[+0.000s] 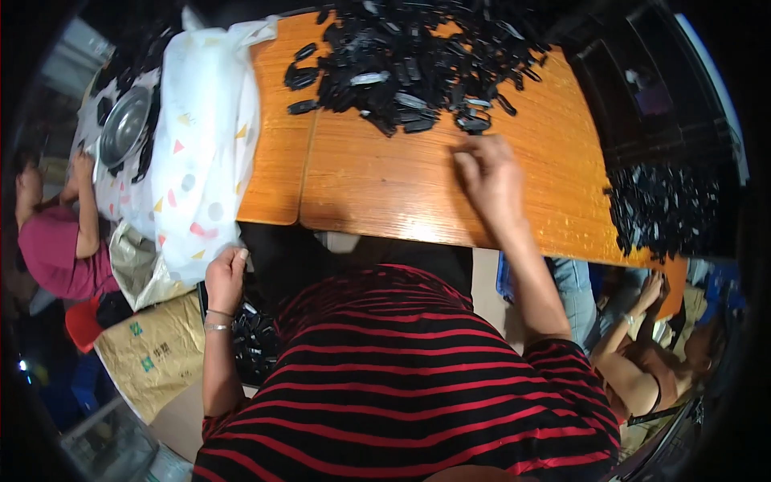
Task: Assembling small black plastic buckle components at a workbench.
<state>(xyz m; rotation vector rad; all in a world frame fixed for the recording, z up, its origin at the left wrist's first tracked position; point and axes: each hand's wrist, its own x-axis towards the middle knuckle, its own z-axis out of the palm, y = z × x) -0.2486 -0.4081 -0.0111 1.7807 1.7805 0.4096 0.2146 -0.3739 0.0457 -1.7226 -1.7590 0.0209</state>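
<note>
My right hand: my right hand (491,178) lies stretched forward on the orange-brown wooden table (385,185), knuckles up. The fingers are bent and close together, not spread. The fingertips (466,157) are at the near edge of the big heap of small black plastic clips (418,60). I cannot tell if a piece is pinched between them, because the hand covers its own palm side.

Nearest piece: one black plastic clip with a pale frame (474,122) lies just in front of my right fingertips, very near, maybe touching.

The heap: it covers the far middle part of the table; some single pieces lie loose at its left side.

My left hand: my left hand (226,277) is low at the near left corner of the table, below the table edge. The fingers are curled and pressed on the hanging edge of a white plastic sheet with coloured shapes (201,136). There are thin bracelets (215,320) on this wrist.

Under my left hand: a dark container with more black clips (255,341) is just beside my left forearm.

Right side of table: a second pile of black clips (662,209) lies well apart from my right hand.

On the white sheet: a round metal bowl (122,127) rests at the far left.

Other people: one person in a pink shirt (56,249) sits at left; another person's arm (634,321) shows at the lower right.
</note>
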